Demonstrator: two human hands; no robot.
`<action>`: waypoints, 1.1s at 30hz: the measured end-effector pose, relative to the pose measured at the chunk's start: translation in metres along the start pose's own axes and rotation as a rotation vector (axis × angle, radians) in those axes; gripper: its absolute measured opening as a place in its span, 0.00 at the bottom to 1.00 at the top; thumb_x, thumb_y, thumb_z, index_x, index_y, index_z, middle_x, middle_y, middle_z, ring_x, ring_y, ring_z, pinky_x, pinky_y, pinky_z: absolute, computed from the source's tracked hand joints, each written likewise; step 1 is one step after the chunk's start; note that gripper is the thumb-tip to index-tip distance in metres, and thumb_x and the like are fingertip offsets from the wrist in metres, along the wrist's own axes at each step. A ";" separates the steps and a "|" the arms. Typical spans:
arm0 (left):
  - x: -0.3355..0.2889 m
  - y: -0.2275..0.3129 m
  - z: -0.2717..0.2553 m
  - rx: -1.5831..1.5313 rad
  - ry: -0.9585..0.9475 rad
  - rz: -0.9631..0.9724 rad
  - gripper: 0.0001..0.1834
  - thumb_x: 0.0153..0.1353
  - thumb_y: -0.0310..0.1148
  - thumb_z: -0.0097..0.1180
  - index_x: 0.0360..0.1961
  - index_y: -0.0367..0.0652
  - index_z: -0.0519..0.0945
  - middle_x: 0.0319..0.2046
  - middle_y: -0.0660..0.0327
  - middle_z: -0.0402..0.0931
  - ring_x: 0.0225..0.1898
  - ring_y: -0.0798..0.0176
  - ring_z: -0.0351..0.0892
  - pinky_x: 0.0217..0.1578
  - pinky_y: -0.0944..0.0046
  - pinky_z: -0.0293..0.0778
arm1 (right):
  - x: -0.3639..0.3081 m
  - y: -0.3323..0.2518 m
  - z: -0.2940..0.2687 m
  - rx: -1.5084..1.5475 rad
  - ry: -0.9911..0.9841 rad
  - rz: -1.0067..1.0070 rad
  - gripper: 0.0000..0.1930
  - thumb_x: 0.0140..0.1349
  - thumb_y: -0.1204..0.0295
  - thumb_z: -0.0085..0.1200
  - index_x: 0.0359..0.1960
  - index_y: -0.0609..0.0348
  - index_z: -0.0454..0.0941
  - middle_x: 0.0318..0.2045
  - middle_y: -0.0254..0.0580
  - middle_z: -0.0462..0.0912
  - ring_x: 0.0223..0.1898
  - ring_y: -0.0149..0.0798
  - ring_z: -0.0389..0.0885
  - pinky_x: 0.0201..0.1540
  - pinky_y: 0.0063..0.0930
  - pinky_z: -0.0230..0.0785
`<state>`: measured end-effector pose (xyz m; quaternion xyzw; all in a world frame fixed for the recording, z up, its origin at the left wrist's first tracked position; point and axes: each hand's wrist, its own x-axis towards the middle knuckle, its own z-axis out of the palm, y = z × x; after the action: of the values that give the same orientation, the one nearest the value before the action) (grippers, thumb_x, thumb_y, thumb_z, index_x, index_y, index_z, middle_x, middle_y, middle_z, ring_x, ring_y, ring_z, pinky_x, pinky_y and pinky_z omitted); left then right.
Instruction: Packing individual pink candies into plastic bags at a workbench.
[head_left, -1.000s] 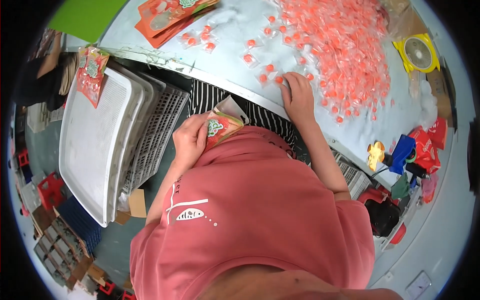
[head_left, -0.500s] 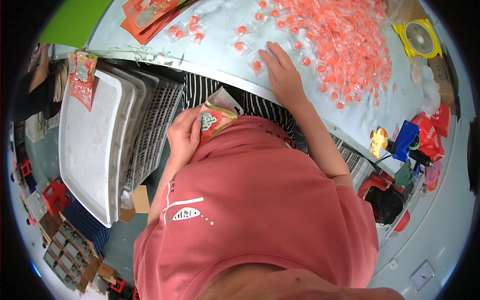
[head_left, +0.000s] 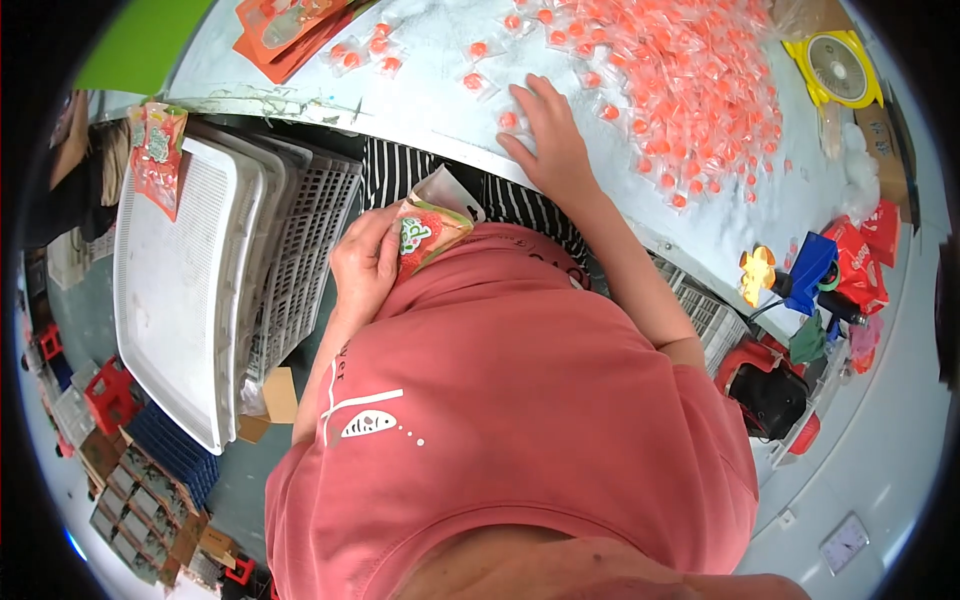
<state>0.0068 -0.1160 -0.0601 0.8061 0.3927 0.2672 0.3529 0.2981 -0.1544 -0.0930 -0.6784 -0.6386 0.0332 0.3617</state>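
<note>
My left hand (head_left: 362,262) grips a printed red and green pouch (head_left: 428,236) close to my body; its top gapes, showing a pale inside. Fingers spread, my right hand (head_left: 550,145) is over the edge of the white table (head_left: 420,105). By its fingertips lies one orange-red candy in a clear wrapper (head_left: 508,120), with another wrapped candy (head_left: 474,81) a little farther away. To the right of this hand spreads a big pile of the same wrapped candies (head_left: 690,100). A small group of candies (head_left: 380,45) sits apart, left of the pile.
Flat red pouches (head_left: 285,40) lie at the table's far left. White perforated trays (head_left: 175,290) stand stacked at my left, a filled pouch (head_left: 158,155) on their top edge. A yellow fan (head_left: 840,72) and a blue tool (head_left: 812,272) are on the right.
My right hand has drawn slightly back and left, its thumb and fingers spreading wider near the single candy. My left hand keeps the pouch in nearly the same place.
</note>
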 end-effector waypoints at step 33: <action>0.004 0.003 0.000 0.043 -0.031 -0.020 0.10 0.62 0.25 0.55 0.43 0.43 0.84 0.39 0.57 0.84 0.38 0.52 0.84 0.40 0.61 0.78 | 0.004 0.007 0.006 0.104 0.064 0.073 0.21 0.64 0.72 0.55 0.59 0.58 0.73 0.58 0.49 0.74 0.59 0.49 0.74 0.61 0.35 0.68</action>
<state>0.0102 -0.1137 -0.0573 0.8136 0.4010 0.2426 0.3441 0.3021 -0.1475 -0.0996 -0.6821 -0.5990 0.0579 0.4154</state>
